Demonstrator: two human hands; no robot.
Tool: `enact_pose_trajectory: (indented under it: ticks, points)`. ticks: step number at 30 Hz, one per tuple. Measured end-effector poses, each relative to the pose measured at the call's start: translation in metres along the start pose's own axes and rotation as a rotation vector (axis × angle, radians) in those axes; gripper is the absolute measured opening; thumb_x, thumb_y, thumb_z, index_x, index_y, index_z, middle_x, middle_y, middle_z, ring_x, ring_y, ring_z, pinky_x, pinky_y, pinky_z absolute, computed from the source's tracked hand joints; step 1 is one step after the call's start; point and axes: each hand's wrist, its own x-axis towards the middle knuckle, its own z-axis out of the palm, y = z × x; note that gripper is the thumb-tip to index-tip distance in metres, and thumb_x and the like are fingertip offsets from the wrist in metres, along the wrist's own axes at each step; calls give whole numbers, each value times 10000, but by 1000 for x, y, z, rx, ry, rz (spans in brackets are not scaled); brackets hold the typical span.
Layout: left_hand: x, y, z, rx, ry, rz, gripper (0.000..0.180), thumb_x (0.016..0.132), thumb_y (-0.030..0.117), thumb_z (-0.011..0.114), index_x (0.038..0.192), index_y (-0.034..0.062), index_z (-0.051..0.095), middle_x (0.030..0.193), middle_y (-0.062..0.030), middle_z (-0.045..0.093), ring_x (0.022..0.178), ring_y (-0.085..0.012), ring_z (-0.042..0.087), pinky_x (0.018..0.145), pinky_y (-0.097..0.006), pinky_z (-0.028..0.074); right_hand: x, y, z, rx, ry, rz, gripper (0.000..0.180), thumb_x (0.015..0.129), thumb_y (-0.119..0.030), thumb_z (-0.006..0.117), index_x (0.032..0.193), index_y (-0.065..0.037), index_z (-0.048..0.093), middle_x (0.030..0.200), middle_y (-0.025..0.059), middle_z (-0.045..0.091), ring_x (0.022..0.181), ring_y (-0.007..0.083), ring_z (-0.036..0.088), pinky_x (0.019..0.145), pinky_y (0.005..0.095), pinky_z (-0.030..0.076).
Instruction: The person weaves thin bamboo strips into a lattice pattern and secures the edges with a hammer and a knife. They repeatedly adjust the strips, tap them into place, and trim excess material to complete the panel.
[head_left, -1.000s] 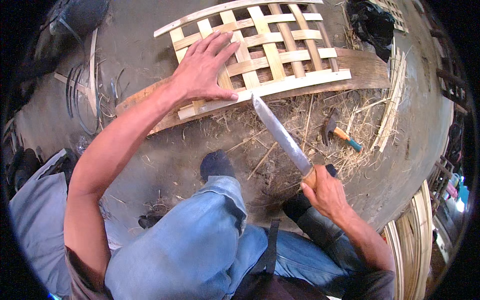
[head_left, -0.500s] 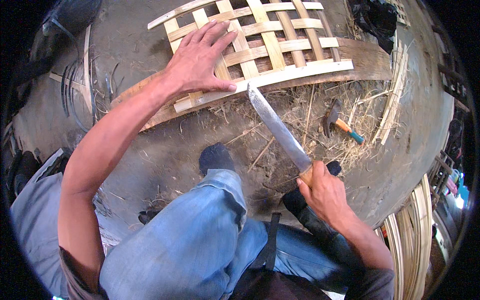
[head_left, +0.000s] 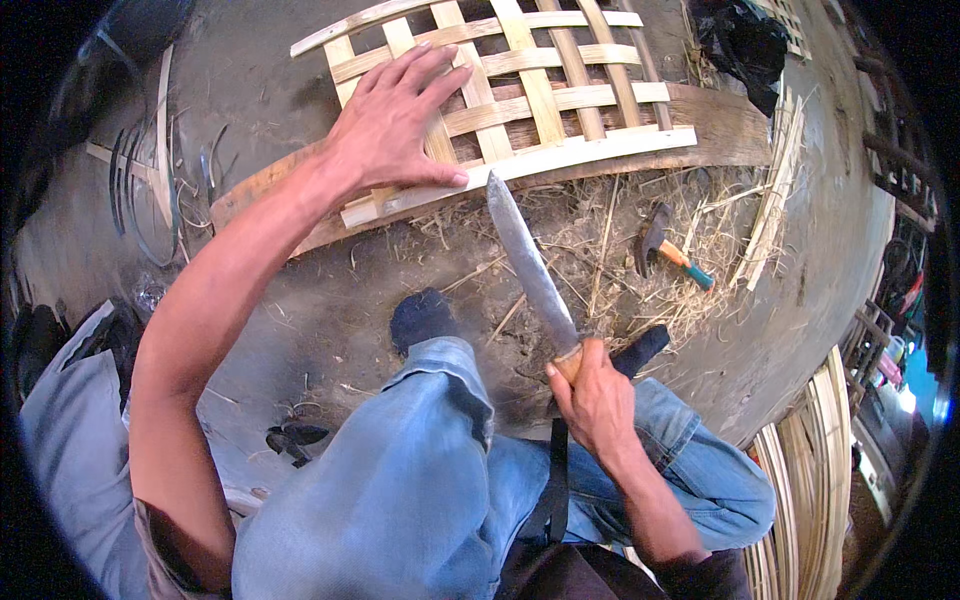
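Observation:
A lattice of woven bamboo strips (head_left: 520, 60) lies on a wooden plank (head_left: 728, 135) on the ground. My left hand (head_left: 395, 125) rests flat on the lattice's left part, fingers spread, thumb on the near edge strip (head_left: 560, 153). In my right hand (head_left: 595, 405) is a large knife (head_left: 535, 265), its wooden handle wrapped by my fingers. The blade points away from me, and its tip is at the near edge strip, right of my left thumb. Whether the tip touches the strip I cannot tell.
A hammer (head_left: 672, 250) with an orange and teal handle lies among shavings right of the knife. Loose strips (head_left: 775, 190) lie beyond it, near a black plastic bag (head_left: 745, 45). Long bamboo slats (head_left: 815, 460) stand at the lower right. Thin curved strips (head_left: 140, 190) lie at the left.
My right hand has moved left and slightly down, turning the knife more upright, with its tip staying near the edge strip. My left hand keeps its place on the lattice. My right knee now shows more.

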Motion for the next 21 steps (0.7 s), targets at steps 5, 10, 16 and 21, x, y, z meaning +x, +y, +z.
enact_pose_trajectory:
  ticks: [5,10,16,21]
  points:
    - [1,-1,-1,-18,-7,9,1170,541,636,813,1505,183,328,1564,-92,270,1452,-338,233,1178,-523,255,2,-2,19,220,-96,43,475,894,-384,657,1070,-4,434,903,262,639,774,455,649,697,525,520]
    - [0,-2,-4,21,-36,-3,1190,525,642,818,1509,195,320,1564,-87,269,1447,-339,244,1169,-534,269,7,-2,24,43,19,85,463,891,-384,654,1068,-6,454,918,252,636,793,450,652,697,526,522]
    - [-1,-6,-2,-3,-39,13,1206,510,636,828,1512,203,315,1571,-77,258,1451,-331,239,1159,-557,278,2,-9,14,192,-94,87,465,895,-393,644,1063,-3,454,917,264,642,809,459,652,704,529,521]
    - [1,-5,-4,2,-42,27,1205,510,629,830,1512,207,312,1570,-70,260,1450,-330,242,1156,-562,284,5,-11,25,227,-97,133,457,901,-367,639,1094,1,451,915,299,647,831,483,644,720,536,507]
